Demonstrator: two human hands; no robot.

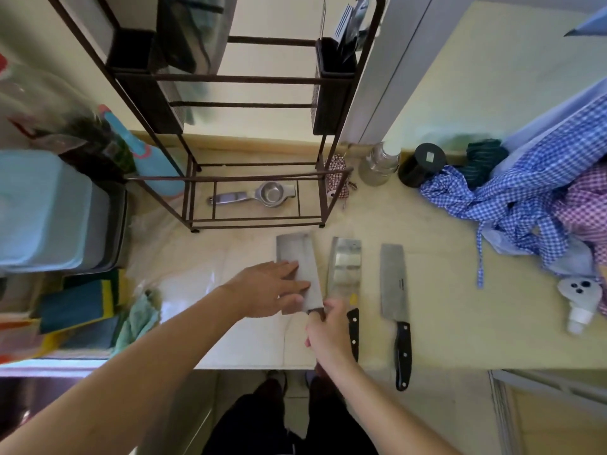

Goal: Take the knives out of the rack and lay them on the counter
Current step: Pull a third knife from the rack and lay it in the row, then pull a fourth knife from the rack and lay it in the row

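Observation:
Three cleavers lie side by side on the cream counter [443,290], blades pointing away from me. The left cleaver [295,254] is under my hands. My left hand [272,289] rests flat on its blade with fingers spread. My right hand [325,336] is closed around its handle near the counter's front edge. To the right lie the middle cleaver [345,267] with a black riveted handle and the right cleaver [394,284], whose black handle overhangs the edge. The dark metal rack [256,221] stands behind them; its black side holder [335,80] shows thin utensils at the top.
A metal squeezer [259,195] lies inside the rack's base. A steel jar [377,165] and black canister [422,164] stand at the back. Checked cloths [525,198] pile up on the right beside a white spray bottle [579,303]. Containers and sponges [78,303] crowd the left.

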